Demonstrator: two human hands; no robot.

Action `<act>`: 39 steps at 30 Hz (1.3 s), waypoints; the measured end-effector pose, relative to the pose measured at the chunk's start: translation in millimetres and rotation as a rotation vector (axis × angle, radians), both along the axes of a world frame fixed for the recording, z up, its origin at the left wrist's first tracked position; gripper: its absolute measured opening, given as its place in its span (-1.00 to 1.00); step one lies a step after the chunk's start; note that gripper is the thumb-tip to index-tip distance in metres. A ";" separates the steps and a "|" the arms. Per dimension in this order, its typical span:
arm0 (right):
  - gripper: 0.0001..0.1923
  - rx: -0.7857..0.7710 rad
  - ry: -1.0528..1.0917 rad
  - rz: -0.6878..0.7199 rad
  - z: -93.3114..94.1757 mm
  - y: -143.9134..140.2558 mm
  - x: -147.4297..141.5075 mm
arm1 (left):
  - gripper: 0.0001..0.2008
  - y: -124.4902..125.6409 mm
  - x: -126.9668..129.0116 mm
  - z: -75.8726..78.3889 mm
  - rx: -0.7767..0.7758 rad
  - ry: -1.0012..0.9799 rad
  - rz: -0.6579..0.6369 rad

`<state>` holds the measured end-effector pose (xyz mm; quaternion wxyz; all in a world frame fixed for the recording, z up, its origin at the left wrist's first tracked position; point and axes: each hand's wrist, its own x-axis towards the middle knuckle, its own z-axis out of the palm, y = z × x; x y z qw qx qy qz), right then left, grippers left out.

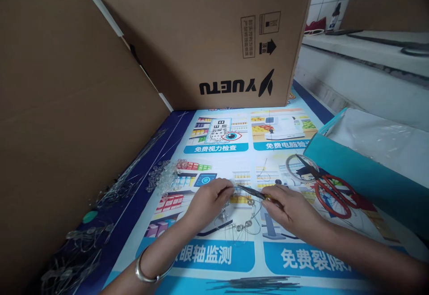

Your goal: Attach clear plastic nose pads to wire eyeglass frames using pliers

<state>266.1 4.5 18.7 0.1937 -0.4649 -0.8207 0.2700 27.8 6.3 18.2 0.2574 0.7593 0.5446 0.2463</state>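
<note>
1. Our right hand (pixel 291 206) is pinched shut on a slim dark tool (pixel 254 192), which looks like tweezers or fine pliers; its tip points left toward our other hand.
2. Our left hand (pixel 210 198), a bangle (pixel 147 273) on its wrist, has thumb and fingers pressed together at the tool's tip, on something too small to make out, probably the end of the thin wire.
3. The two hands nearly meet, fingertips almost touching, so the tool's long axis runs left to right between them, tilted slightly up toward the left.
4. The beaded wire strand (pixel 241 223) loops on the printed mat (pixel 221 147) just below and between the hands, a little nearer the left wrist; several round beads sit along it.
5. A heap of clear beads (pixel 163 175) lies up and left of the left hand, near but apart, with loose wire pieces (pixel 127 181) beyond it against the cardboard wall (pixel 67 120).
6. Red-handled scissors (pixel 330 190) lie to the right of the right hand, beside a teal tray (pixel 362 174).
7. Open mat lies ahead up to the cardboard box (pixel 208 40); the sides are tighter.
</note>
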 end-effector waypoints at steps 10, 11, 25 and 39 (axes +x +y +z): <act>-0.68 0.119 -0.106 -0.002 -1.1 -3.6 -3.5 | -0.94 -0.6 -0.7 -8.9 0.057 -0.025 0.053; -0.68 0.126 -0.115 -0.003 -1.4 -3.8 -3.9 | -0.92 -0.7 -1.2 -8.2 0.073 -0.029 0.032; -0.68 0.170 -0.194 -0.022 1.1 -5.6 -10.4 | -0.78 -4.9 -5.9 -7.6 0.064 0.006 -0.051; -0.66 0.254 -0.315 -0.024 -1.3 -8.0 -17.3 | -0.69 -9.7 -1.9 -13.2 0.124 0.054 -0.050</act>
